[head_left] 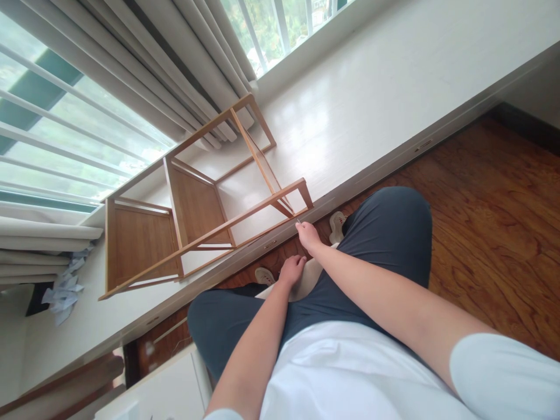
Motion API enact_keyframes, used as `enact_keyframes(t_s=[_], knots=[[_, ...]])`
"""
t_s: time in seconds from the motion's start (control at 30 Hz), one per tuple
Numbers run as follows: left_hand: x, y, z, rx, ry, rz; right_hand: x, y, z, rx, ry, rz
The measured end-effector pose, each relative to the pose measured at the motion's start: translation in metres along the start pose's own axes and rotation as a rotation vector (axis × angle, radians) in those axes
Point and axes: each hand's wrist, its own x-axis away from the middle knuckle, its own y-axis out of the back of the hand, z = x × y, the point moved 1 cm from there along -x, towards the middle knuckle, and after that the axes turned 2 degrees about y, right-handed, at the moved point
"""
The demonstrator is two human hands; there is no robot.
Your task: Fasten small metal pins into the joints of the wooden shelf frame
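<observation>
Pinching a tiny thin metal piece (298, 221), hard to make out, right hand (308, 235) works beside the brown wooden shelf frame (192, 204) lying on the white window ledge (371, 99); frame looks assembled w/ both panels in; left hand (291, 269) loosely curled, holding nothing.

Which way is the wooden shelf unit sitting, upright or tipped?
Tipped: wooden shelf unit lies on its side on the white ledge, its shelf panels standing vertical.

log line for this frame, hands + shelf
right hand: pinches small thin item, unclear, by wooden shelf frame corner | left hand: low between knees, hold unclear | frame: lies on white ledge
</observation>
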Motion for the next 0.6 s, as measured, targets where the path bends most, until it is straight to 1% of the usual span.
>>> enact_keyframes(t_s=[0.1, 0.17, 0.23, 0.4, 0.6], knots=[[0.000, 0.001, -0.001, -0.007, 0.000, 0.000, 0.001, 0.002, 0.003, 0.138, 0.096, -0.079], [0.000, 0.001, -0.002, -0.007, 0.000, -0.002, 0.002, 0.003, 0.005, 0.192, 0.128, -0.084], [0.001, 0.002, -0.002, -0.005, 0.003, -0.004, 0.003, 0.003, 0.007, 0.226, 0.124, -0.078], [0.001, 0.002, -0.001, -0.004, 0.016, -0.001, 0.004, 0.004, 0.010, 0.254, 0.055, -0.034], [0.002, 0.002, -0.002, 0.000, 0.028, 0.003, 0.005, 0.004, 0.011, 0.268, 0.054, -0.046]])
